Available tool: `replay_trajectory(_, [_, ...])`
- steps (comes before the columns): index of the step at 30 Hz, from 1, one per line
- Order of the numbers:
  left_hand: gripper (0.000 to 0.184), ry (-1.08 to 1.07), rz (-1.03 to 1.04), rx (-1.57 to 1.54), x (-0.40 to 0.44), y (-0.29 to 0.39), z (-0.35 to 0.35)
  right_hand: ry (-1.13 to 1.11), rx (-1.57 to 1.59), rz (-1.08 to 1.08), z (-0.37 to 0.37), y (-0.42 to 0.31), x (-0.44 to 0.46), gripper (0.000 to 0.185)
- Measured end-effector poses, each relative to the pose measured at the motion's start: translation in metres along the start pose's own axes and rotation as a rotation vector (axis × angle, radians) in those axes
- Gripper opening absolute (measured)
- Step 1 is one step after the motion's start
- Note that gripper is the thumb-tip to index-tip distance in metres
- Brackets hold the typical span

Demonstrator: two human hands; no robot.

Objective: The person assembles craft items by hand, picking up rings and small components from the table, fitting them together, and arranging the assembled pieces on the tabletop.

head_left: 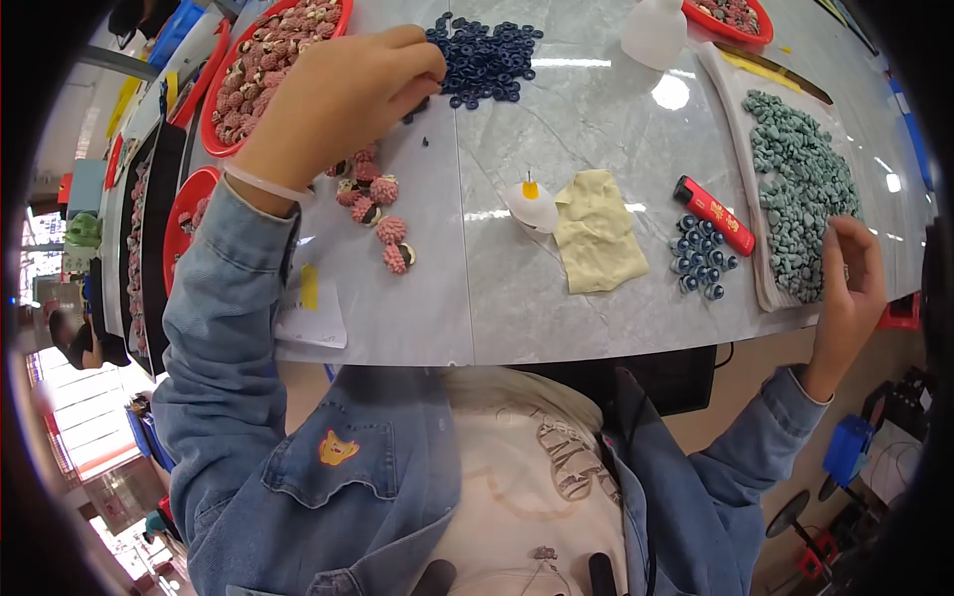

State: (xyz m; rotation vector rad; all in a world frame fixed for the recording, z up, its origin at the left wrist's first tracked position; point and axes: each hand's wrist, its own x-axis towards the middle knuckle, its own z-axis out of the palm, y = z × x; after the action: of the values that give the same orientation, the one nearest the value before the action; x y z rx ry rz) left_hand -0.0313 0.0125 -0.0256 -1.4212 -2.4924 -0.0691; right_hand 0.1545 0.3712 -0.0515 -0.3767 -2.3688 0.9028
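Note:
My left hand (360,87) reaches over the near edge of a pile of dark blue rings (489,60). Its fingers are drawn together, and whatever lies between the fingertips is hidden. Below its wrist, several pink knobbly pieces with pale and dark parts (380,191) lie loose in a line. At the right, my right hand (853,273) is at the edge of a white tray (733,109) full of small grey-green pieces (803,159). Thumb and forefinger come together in a pinch there; I cannot make out anything between them.
A red basin (211,117) of pink pieces stands at upper left. Mid-table are a white dispenser with a yellow tip (534,207), a yellow cloth (598,233), a red lighter (715,216) and several shiny blue pieces (699,260). A white bottle (654,35) stands behind.

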Motion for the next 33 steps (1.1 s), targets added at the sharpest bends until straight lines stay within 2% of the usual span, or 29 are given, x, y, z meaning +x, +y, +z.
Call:
replay_trajectory(4, [0.007, 0.024, -0.030, 0.011, 0.001, 0.006, 0.010, 0.026, 0.094, 0.016, -0.006, -0.002, -0.008, 0.012])
replay_trajectory(7, [0.009, 0.042, -0.144, -0.016, -0.001, 0.005, 0.015, 0.043, 0.201, 0.048, -0.009, -0.005, -0.013, 0.012])
replay_trajectory(12, [0.010, 0.057, -0.154, -0.060, -0.001, 0.001, 0.016, 0.047, 0.229, 0.069, -0.008, -0.011, -0.017, 0.012])
replay_trajectory(15, [0.013, 0.040, -0.255, -0.148, 0.000, 0.001, 0.015, 0.079, 0.177, 0.018, -0.009, -0.017, -0.018, 0.016])
replay_trajectory(20, [0.014, 0.037, -0.294, -0.243, -0.006, 0.001, 0.008, 0.086, 0.232, -0.030, -0.009, -0.025, -0.025, 0.013])
replay_trajectory(23, [0.015, -0.036, -0.540, -0.554, -0.012, 0.020, -0.021, 0.135, 0.265, 0.061, -0.009, -0.043, -0.033, 0.011])
replay_trajectory(24, [0.015, -0.037, -0.543, -0.553, -0.016, 0.030, -0.032, 0.132, 0.266, 0.061, -0.008, -0.048, -0.037, 0.011])
replay_trajectory(26, [0.016, 0.046, -0.695, -0.970, -0.030, 0.058, -0.054, 0.019, 0.449, -0.020, -0.006, -0.058, -0.045, 0.011])
replay_trajectory(30, [0.018, 0.041, -0.787, -1.138, -0.054, 0.115, -0.072, -0.186, 0.701, -0.013, 0.008, -0.086, -0.059, 0.013])
replay_trajectory(32, [0.021, 0.150, -0.724, -1.342, -0.061, 0.135, -0.062, -0.262, 0.777, 0.015, 0.016, -0.096, -0.067, 0.014])
replay_trajectory(33, [0.021, 0.141, -0.729, -1.352, -0.061, 0.144, -0.055, -0.401, 0.820, -0.024, 0.023, -0.100, -0.069, 0.012])
